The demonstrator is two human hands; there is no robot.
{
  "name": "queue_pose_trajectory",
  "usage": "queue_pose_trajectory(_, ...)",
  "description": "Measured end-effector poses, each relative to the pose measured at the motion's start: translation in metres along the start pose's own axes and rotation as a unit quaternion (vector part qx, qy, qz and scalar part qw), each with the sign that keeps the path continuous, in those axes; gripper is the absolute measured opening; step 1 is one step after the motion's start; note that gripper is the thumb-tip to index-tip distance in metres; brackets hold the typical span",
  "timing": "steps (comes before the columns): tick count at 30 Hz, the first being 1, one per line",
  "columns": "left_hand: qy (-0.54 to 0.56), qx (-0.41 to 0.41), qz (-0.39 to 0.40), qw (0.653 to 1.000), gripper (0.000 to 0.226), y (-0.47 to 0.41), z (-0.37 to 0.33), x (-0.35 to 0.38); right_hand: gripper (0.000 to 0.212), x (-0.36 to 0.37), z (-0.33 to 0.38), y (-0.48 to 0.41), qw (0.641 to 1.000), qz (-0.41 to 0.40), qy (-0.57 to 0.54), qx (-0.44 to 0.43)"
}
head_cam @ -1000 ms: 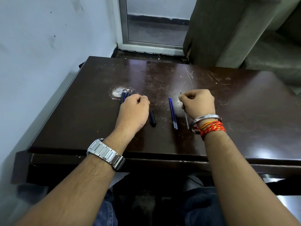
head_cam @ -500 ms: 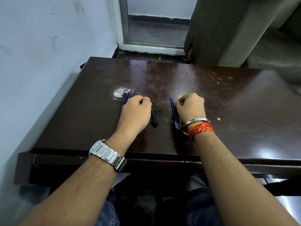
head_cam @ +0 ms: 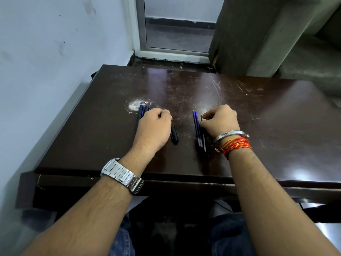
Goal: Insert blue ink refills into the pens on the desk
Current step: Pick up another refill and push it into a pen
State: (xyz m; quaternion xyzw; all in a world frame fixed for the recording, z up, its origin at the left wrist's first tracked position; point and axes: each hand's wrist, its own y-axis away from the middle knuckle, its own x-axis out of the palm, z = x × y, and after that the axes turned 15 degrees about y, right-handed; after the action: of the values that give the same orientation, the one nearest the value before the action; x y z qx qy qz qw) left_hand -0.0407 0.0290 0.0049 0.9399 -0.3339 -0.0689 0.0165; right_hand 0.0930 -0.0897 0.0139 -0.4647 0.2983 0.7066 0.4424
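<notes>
Pens (head_cam: 141,113) mostly hidden under left fingers (head_cam: 164,113), hold unclear; far end of refill (head_cam: 204,143) lost beneath curled right fingers (head_cam: 210,114).

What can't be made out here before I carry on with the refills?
All in the head view:
1. What the left hand holds, if anything: its curled fingers face away and down.
2. The near ends of the pens beside it: that hand covers them.
3. Whether the right hand pinches the thin refill: its knuckles hide the fingertips.
4. Whether the short black piece is a cap or barrel: too small.
</notes>
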Motion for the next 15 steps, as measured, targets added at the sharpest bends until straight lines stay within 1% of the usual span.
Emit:
queue_pose_trajectory(3,-0.001,0.001,-0.001,1.000,0.030,0.000,0.000,-0.001,0.014,0.004,0.003,0.000,1.000,-0.013,-0.007,-0.005)
queue_pose_trajectory(11,-0.014,-0.001,-0.006,1.000,0.029,-0.001,0.000,0.000,0.022,0.013,0.006,-0.003,0.998,-0.055,0.004,-0.032)
queue_pose_trajectory(15,-0.014,0.002,-0.013,1.000,0.029,-0.002,-0.002,-0.002,0.020,0.014,0.008,-0.002,0.996,-0.077,-0.022,-0.029)
